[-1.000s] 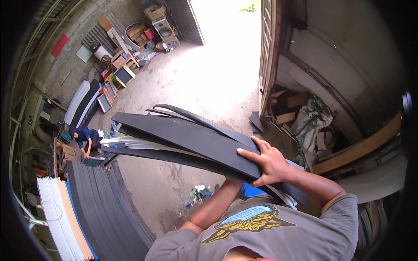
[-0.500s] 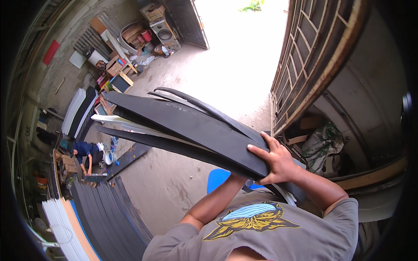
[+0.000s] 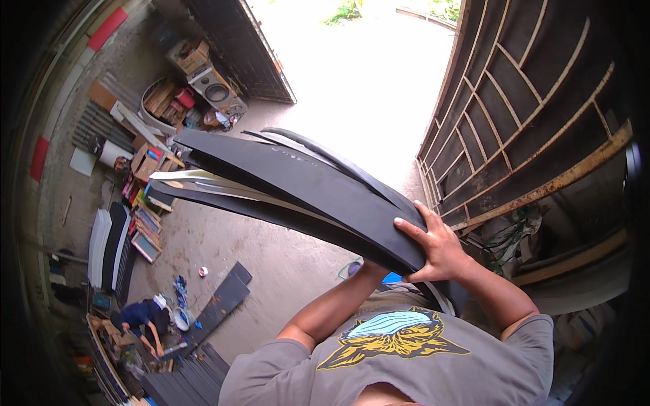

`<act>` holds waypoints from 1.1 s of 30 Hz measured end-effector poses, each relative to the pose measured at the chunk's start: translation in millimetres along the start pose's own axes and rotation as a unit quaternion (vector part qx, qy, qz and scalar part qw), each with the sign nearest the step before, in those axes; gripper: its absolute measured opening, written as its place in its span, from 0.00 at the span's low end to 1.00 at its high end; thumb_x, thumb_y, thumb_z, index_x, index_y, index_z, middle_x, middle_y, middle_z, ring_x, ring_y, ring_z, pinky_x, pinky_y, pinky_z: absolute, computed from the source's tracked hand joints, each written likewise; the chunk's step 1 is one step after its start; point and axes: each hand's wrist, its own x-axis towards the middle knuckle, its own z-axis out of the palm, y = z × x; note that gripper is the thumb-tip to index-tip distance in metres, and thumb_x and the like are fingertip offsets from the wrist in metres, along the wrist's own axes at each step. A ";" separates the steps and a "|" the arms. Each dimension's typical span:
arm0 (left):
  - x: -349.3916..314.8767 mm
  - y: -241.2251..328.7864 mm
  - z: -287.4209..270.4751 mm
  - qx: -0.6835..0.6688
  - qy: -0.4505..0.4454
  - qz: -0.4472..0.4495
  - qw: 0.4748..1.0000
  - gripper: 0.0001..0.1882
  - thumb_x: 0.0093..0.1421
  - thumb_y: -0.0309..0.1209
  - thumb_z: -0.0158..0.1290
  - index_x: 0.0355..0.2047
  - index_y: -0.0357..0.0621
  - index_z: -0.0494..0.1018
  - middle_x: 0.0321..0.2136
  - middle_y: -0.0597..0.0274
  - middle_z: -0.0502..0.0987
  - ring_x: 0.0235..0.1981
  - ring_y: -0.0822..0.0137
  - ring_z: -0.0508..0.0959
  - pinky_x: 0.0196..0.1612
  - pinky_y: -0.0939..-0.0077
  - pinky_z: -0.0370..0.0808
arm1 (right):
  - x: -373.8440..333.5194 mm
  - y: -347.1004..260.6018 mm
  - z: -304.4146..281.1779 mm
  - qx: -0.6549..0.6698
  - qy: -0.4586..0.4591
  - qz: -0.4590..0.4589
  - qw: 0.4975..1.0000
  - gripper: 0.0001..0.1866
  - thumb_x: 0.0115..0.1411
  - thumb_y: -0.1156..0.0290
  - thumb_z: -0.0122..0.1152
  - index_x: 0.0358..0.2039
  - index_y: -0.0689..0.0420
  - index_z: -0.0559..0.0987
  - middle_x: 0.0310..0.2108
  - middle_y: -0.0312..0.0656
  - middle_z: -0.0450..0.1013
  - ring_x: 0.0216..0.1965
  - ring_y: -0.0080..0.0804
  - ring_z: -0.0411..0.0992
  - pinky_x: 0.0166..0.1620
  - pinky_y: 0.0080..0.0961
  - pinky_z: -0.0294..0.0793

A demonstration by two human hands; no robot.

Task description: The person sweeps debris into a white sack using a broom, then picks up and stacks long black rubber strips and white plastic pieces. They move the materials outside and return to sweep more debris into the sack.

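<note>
A bundle of long, bendy black strips [image 3: 318, 193], which look like foam sheets, stretches from my chest out to the far left. Pale strips [image 3: 196, 177] show between the black ones, and their far ends fan apart. My right hand [image 3: 437, 249] clasps the near end of the bundle, its fingers spread over the top and its thumb at the end edge. Under the near end, my left hand [image 3: 374, 268] bears the bundle from below; its fingers are hidden.
A person [image 3: 145, 321] crouches at lower left beside a white bucket [image 3: 181, 318]. Dark boards [image 3: 227, 298] lie on the floor, with stacked sheets [image 3: 186, 382] nearer. A barred metal gate [image 3: 501, 101] stands right of the bright doorway. Boxes and a washing machine [image 3: 215, 89] line the left wall.
My view has turned, so the gate shows more fully and the crouching person and floor boards sit lower. Both hands keep their hold on the bundle, which looks slightly shifted to the right.
</note>
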 end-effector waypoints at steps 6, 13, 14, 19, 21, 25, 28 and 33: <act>84.0 64.9 -35.6 -0.043 -0.013 -0.055 0.997 0.48 0.59 0.69 0.39 0.70 0.51 0.46 0.67 0.52 0.54 0.69 0.52 0.56 0.69 0.52 0.57 | 94.0 23.7 -6.0 0.005 0.033 0.031 0.999 0.59 0.30 0.44 0.77 0.67 0.34 0.62 0.67 0.65 0.47 0.64 0.68 0.55 0.62 0.55 0.61; 208.3 119.8 -103.3 -0.103 -0.033 -0.106 0.988 0.48 0.59 0.69 0.41 0.70 0.54 0.47 0.67 0.52 0.54 0.69 0.52 0.56 0.70 0.50 0.55 | 213.5 88.8 -11.6 0.052 0.072 0.071 0.994 0.58 0.30 0.45 0.77 0.67 0.30 0.63 0.66 0.65 0.49 0.64 0.68 0.54 0.61 0.57 0.61; 225.4 128.7 -106.0 -0.101 -0.023 -0.116 0.988 0.47 0.59 0.69 0.41 0.70 0.54 0.47 0.67 0.52 0.54 0.68 0.52 0.57 0.70 0.50 0.55 | 228.2 96.6 -13.5 0.047 0.075 0.074 0.993 0.58 0.30 0.45 0.77 0.66 0.30 0.63 0.66 0.65 0.49 0.64 0.68 0.55 0.61 0.56 0.61; 312.3 165.8 -107.3 -0.078 0.002 -0.133 0.988 0.45 0.62 0.68 0.39 0.70 0.53 0.48 0.67 0.52 0.55 0.68 0.52 0.58 0.69 0.51 0.57 | 302.6 136.7 -52.2 0.044 0.060 0.107 0.991 0.57 0.30 0.44 0.76 0.66 0.30 0.63 0.66 0.66 0.49 0.64 0.68 0.54 0.61 0.55 0.61; 343.9 178.3 -104.0 -0.081 0.001 -0.155 0.985 0.43 0.64 0.66 0.37 0.69 0.52 0.49 0.66 0.52 0.56 0.67 0.52 0.59 0.69 0.51 0.58 | 326.7 150.4 -63.9 0.035 0.062 0.116 0.991 0.57 0.30 0.44 0.76 0.66 0.30 0.64 0.66 0.66 0.49 0.64 0.67 0.54 0.61 0.55 0.61; 401.7 197.2 -101.7 -0.082 -0.028 -0.154 0.984 0.40 0.66 0.63 0.36 0.69 0.52 0.49 0.66 0.52 0.57 0.66 0.53 0.61 0.68 0.51 0.60 | 364.9 175.9 -80.8 0.030 0.093 0.128 0.987 0.57 0.30 0.43 0.77 0.66 0.30 0.64 0.66 0.66 0.49 0.64 0.67 0.54 0.61 0.57 0.60; 443.7 207.0 -119.5 -0.152 -0.019 -0.214 0.965 0.39 0.67 0.61 0.36 0.69 0.51 0.49 0.66 0.52 0.58 0.66 0.53 0.61 0.68 0.50 0.60 | 396.3 190.2 -92.1 0.022 0.098 0.158 0.982 0.58 0.29 0.43 0.78 0.66 0.32 0.64 0.66 0.65 0.49 0.64 0.67 0.54 0.61 0.59 0.60; 514.6 228.4 -145.0 -0.177 -0.045 -0.247 0.952 0.45 0.61 0.66 0.42 0.70 0.52 0.48 0.67 0.52 0.57 0.68 0.52 0.59 0.68 0.47 0.59 | 460.1 216.7 -106.8 0.017 0.125 0.186 0.974 0.60 0.27 0.45 0.79 0.66 0.34 0.64 0.67 0.64 0.48 0.64 0.68 0.54 0.60 0.56 0.62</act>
